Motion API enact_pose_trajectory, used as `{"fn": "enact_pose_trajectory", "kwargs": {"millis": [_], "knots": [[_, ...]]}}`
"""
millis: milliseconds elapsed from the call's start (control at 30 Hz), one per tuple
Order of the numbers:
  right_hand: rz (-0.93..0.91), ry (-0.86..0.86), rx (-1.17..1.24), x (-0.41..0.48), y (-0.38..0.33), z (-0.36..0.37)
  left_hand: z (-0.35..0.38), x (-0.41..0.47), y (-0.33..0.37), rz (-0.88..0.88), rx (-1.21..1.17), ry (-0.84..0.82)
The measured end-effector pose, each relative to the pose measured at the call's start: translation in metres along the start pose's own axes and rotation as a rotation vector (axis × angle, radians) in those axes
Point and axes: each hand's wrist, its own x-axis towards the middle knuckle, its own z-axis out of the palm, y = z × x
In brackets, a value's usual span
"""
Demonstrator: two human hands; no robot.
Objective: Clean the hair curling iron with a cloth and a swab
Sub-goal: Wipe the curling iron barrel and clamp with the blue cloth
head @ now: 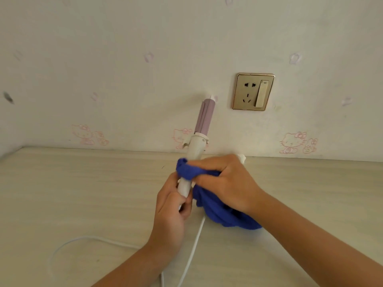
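The curling iron [195,149] stands nearly upright above the table, with a white handle and a lilac barrel pointing up toward the wall. My left hand [173,206] grips the lower end of the handle. My right hand [223,181] presses a blue cloth [219,206] around the middle of the handle; the rest of the cloth hangs down onto the table. No swab shows clearly; a small white thing [242,157] peeks out behind my right hand.
The iron's white cord [192,249] runs down from the handle and loops over the light wooden table [83,193] to the left. A gold wall socket with a switch [253,91] sits on the patterned wall behind.
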Motion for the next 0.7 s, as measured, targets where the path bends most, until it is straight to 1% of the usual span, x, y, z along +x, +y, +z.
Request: {"fn": "enact_pose_trajectory", "kwargs": {"millis": [67,100,133,167,200,267,300,333,367,400,467,500,533,567,600,633,667,700], "knots": [[-0.041,0.211,0.003,0.004,0.000,-0.006,0.000,0.000,-0.002,0.024,0.047,-0.036],[-0.053,0.262,0.020,0.005,0.001,-0.008,0.000,0.000,-0.003,0.035,0.064,-0.049],[-0.049,0.277,0.029,0.005,0.002,-0.009,0.000,0.000,-0.003,0.037,0.068,-0.052],[-0.031,0.238,0.041,0.004,0.003,-0.009,0.000,-0.001,-0.004,0.031,0.046,-0.051],[-0.002,0.140,0.062,0.002,0.003,-0.007,0.000,-0.001,-0.003,0.019,0.017,-0.033],[0.050,-0.134,0.122,-0.004,0.000,0.002,-0.001,0.000,-0.004,-0.024,-0.042,0.026],[0.051,-0.231,0.140,-0.006,0.000,0.007,-0.002,0.000,-0.005,-0.049,-0.047,0.053],[0.043,-0.267,0.138,-0.006,-0.001,0.010,-0.003,0.001,-0.006,-0.053,-0.040,0.067],[0.034,-0.245,0.115,-0.005,-0.001,0.008,-0.003,0.001,-0.006,-0.040,-0.041,0.059],[0.020,-0.167,0.071,-0.002,-0.002,0.004,-0.002,0.000,-0.003,-0.015,-0.031,0.036],[-0.012,0.089,-0.007,0.003,-0.001,-0.006,-0.002,0.000,-0.002,0.020,0.013,-0.016],[-0.027,0.211,-0.007,0.005,-0.001,-0.010,-0.002,0.001,-0.002,0.022,0.042,-0.028],[-0.041,0.297,0.013,0.008,0.000,-0.015,-0.002,0.001,-0.002,0.019,0.063,-0.036],[-0.055,0.346,0.038,0.009,0.000,-0.018,-0.003,0.001,-0.004,0.008,0.072,-0.039],[-0.063,0.365,0.055,0.008,0.002,-0.018,-0.003,0.002,-0.004,-0.004,0.066,-0.042],[-0.056,0.349,0.062,0.007,0.003,-0.016,-0.003,0.003,-0.004,-0.016,0.052,-0.033],[-0.032,0.289,0.067,0.004,0.004,-0.014,-0.003,0.004,-0.004,-0.029,0.030,-0.020],[-0.001,0.181,0.071,0.001,0.005,-0.009,-0.003,0.005,-0.004,-0.043,0.002,-0.005]]}}
